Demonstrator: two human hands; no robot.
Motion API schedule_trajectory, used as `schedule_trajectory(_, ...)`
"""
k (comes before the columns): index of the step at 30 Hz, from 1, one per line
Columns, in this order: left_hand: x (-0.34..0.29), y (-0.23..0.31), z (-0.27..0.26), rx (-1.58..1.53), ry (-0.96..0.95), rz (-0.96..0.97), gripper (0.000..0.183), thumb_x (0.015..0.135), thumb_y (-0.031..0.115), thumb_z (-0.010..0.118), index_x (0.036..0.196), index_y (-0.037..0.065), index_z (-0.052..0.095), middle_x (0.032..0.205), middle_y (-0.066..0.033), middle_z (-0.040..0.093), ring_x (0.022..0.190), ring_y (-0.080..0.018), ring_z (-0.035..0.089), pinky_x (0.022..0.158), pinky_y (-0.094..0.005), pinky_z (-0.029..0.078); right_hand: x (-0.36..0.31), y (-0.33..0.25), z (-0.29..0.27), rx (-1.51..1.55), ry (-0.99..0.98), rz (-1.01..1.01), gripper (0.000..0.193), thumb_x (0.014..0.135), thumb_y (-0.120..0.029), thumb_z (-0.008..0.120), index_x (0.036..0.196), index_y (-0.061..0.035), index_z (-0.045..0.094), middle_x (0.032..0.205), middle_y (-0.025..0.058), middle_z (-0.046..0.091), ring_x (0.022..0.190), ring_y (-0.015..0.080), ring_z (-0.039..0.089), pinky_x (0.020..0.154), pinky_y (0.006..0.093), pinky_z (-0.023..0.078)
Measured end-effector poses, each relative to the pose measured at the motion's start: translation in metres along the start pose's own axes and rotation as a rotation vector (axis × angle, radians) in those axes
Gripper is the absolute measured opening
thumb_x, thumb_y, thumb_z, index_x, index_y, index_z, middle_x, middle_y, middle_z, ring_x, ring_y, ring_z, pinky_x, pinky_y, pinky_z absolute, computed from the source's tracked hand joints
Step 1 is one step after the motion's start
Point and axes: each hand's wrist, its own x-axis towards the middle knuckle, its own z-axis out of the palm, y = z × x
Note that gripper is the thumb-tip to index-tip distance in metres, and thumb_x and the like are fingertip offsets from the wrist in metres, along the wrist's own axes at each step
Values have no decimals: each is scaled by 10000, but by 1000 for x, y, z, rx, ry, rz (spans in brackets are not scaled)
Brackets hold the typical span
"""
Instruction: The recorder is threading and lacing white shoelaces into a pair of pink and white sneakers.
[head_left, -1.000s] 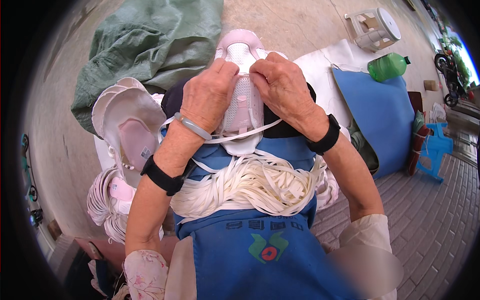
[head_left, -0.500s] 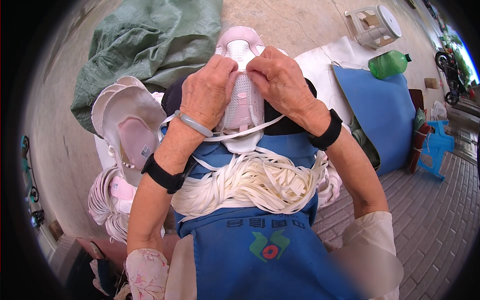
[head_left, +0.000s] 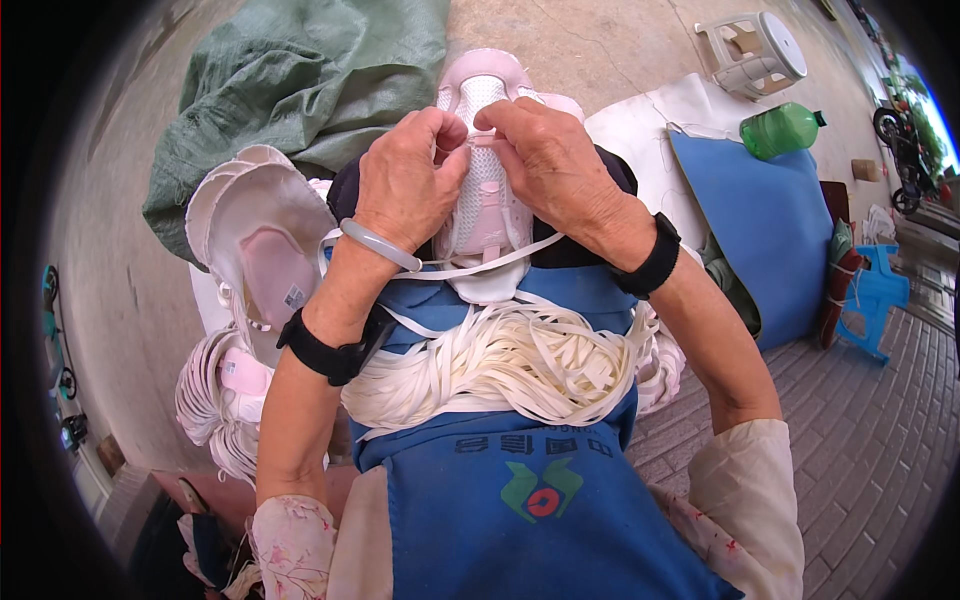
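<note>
Both hands have crept up the pink shoe upper (head_left: 487,170) on the lap: left hand (head_left: 408,185) and right hand (head_left: 553,165) pinch its white lace (head_left: 478,268) (threading advancing, I judge)

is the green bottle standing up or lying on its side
Lying on its side. The green bottle rests lengthwise on the ground beside the blue mat, its cap pointing sideways to the right.

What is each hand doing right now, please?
Left hand: closed, fingers pinching at the pink and white mesh shoe upper.
Right hand: closed, fingertips pressing on the same shoe upper near its top.
</note>
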Motion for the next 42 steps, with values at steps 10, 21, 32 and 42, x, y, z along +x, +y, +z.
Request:
schedule_trajectory(10,9,8,0,78,-57,108,87,812,80,616,889,42,606,874,-144,634,806,-374,632,702,-454,503,-3,-3,-3,-132,-5,94,173,835,-32,597,1008,-28,594,865,175,646,819,367,639,719,433,507)
schedule_trajectory(21,9,15,10,306,-23,180,139,785,61,597,915,40,554,881,-138,596,778,-372,610,654,-451,493,-2,-7,0,-147,30,70,157,808,-32,594,952,-6,538,843,199,620,793,382,634,689,467,499)
schedule_trajectory(32,12,6,4,322,-75,237,99,787,73,604,869,37,563,851,-136,590,751,-361,610,641,-442,489,-5,-5,0,-213,-23,181,103,833,-107,633,873,-16,656,841,174,625,783,369,624,713,434,501)
schedule_trajectory(42,-4,9,-47,-97,-136,-129,145,787,118,637,860,-7,647,701,-80,625,637,-153,595,614,-291,483,2,-17,5,155,41,-104,117,869,-78,631,956,-3,651,898,145,621,807,329,629,722,384,508)
